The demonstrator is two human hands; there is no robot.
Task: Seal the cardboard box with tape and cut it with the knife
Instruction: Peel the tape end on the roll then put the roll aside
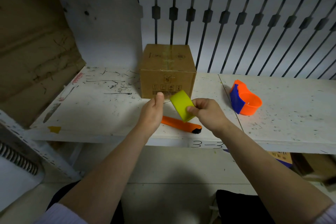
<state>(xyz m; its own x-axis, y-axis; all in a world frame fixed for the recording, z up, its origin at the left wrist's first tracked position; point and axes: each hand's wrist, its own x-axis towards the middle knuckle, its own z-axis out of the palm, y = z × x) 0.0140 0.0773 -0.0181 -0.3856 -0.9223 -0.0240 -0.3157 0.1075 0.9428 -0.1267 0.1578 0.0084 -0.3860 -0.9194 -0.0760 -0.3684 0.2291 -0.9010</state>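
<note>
Right hand [207, 112] is pinching the near end of a yellow-green tape strip [182, 107] between thumb and fingers. Left hand [154, 111] is loosely curled with thumb up, at the strip's far left side; cannot tell if its fingers are actually gripping tape or a clear stretch of it. The strip is running diagonally, far end up-left toward the box, near end down-right in the right hand.

Cardboard box [168, 72] is sitting on the counter [101, 107] straight ahead of both hands, just beyond them, closed, with a band of tape already showing along the top seam, front to back. The strip's far end is sitting near the bottom of the box's front face.

Orange knife [181, 125] is lying on the counter directly under and just behind the hands, long axis left-right, dark tip pointing right, so closer to the right hand. Orange-blue tape dispenser [244, 101] is resting off to the right, apart from the hands.

Likely next: press the strip to the box, then reach down for the knife.
</note>
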